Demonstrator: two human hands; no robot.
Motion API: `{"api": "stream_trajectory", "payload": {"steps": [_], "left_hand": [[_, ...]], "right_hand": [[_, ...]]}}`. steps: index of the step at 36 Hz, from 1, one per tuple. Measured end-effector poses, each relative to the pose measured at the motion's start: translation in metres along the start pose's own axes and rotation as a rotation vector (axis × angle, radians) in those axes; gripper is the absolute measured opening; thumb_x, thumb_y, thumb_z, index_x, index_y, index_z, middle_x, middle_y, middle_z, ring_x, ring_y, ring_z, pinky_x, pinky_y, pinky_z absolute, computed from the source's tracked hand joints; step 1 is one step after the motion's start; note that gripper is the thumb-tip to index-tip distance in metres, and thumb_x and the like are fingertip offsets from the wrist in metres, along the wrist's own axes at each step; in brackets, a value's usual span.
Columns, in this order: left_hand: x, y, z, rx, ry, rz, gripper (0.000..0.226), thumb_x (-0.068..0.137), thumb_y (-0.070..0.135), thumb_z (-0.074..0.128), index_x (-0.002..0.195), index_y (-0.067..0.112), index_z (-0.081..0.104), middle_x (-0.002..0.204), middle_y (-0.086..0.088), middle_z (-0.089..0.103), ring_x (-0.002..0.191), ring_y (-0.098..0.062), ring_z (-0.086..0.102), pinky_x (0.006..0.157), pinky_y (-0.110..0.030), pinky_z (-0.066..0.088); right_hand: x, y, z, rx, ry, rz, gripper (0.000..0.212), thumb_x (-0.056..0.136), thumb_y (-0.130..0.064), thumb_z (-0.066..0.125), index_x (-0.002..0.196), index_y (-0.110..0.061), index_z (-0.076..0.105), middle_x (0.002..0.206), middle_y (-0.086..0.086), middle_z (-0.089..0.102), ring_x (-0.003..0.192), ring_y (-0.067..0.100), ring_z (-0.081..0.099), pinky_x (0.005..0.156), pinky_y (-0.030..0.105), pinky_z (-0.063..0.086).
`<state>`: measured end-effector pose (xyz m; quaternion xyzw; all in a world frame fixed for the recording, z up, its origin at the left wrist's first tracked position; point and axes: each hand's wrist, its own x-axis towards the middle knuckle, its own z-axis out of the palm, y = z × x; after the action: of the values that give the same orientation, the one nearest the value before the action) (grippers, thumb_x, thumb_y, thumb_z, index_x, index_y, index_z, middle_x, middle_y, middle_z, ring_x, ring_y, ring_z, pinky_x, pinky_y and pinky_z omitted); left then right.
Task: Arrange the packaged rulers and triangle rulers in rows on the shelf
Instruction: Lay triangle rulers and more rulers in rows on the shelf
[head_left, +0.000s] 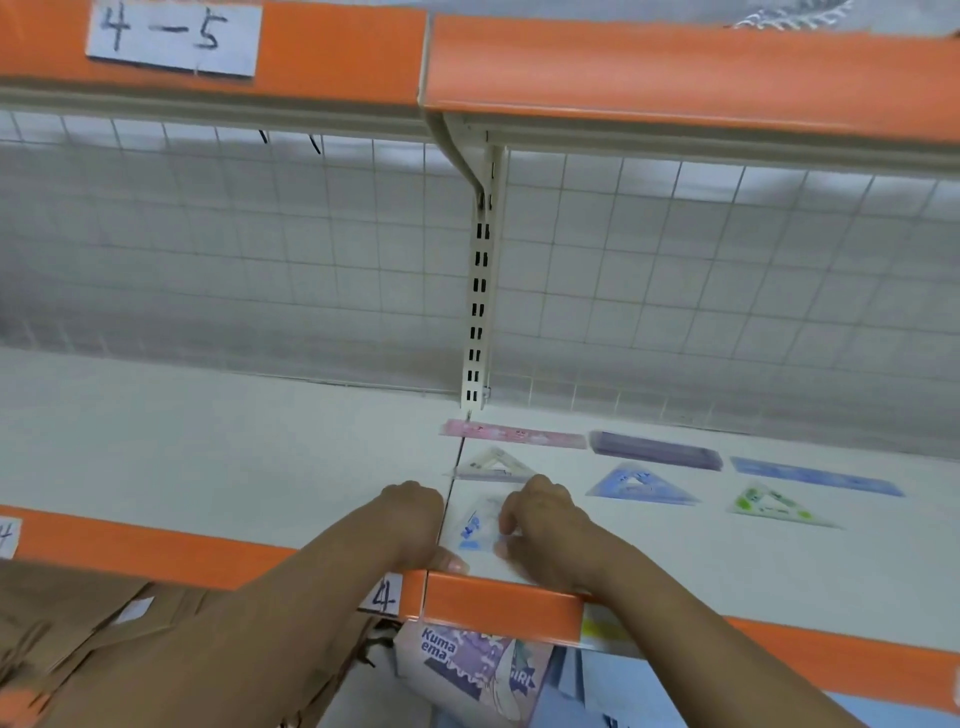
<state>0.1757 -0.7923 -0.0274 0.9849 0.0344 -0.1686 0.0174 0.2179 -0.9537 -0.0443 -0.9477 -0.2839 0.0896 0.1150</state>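
On the white shelf (208, 447) a back row holds a pink ruler (514, 434), a purple ruler (655, 450) and a blue ruler (815, 477). In front of them lie a cream triangle ruler (493, 465), a blue triangle ruler (641, 486) and a green triangle ruler (776, 506). A clear packaged triangle ruler with blue print (478, 527) lies near the front edge. My right hand (545, 519) pinches its right side with curled fingers. My left hand (415, 519) rests curled at its left edge, thumb on the shelf lip; whether it grips the package is hidden.
An orange price strip (504, 605) runs along the shelf front, another along the shelf above (675, 67) with a "4-5" label (174, 39). A slotted upright (480, 291) and wire grid back the shelf. Below are brown cardboard (78, 623) and a printed box (467, 670).
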Motion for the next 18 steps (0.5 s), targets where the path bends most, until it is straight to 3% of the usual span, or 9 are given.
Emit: {"api": "stream_trajectory", "payload": {"steps": [9,18], "left_hand": [[-0.002,0.002,-0.003,0.012,-0.017,0.011,0.067,0.086,0.058,0.058,0.128,0.007,0.048,0.128,-0.012,0.052,0.116,-0.023,0.051,0.091,-0.028,0.04],[-0.002,-0.005,0.0,-0.057,0.028,0.072,0.076,0.082,0.058,0.063,0.14,0.014,0.04,0.137,-0.008,0.042,0.126,-0.024,0.042,0.104,-0.037,0.04]], "right_hand": [[-0.009,0.006,-0.003,-0.122,0.098,-0.02,0.03,0.095,-0.028,0.05,0.117,-0.008,0.056,0.122,0.012,0.045,0.112,0.026,0.044,0.094,0.041,0.045],[-0.018,0.016,-0.006,-0.127,0.158,-0.014,0.024,0.095,-0.023,0.051,0.116,-0.013,0.055,0.121,0.01,0.046,0.108,0.027,0.049,0.094,0.038,0.045]]}}
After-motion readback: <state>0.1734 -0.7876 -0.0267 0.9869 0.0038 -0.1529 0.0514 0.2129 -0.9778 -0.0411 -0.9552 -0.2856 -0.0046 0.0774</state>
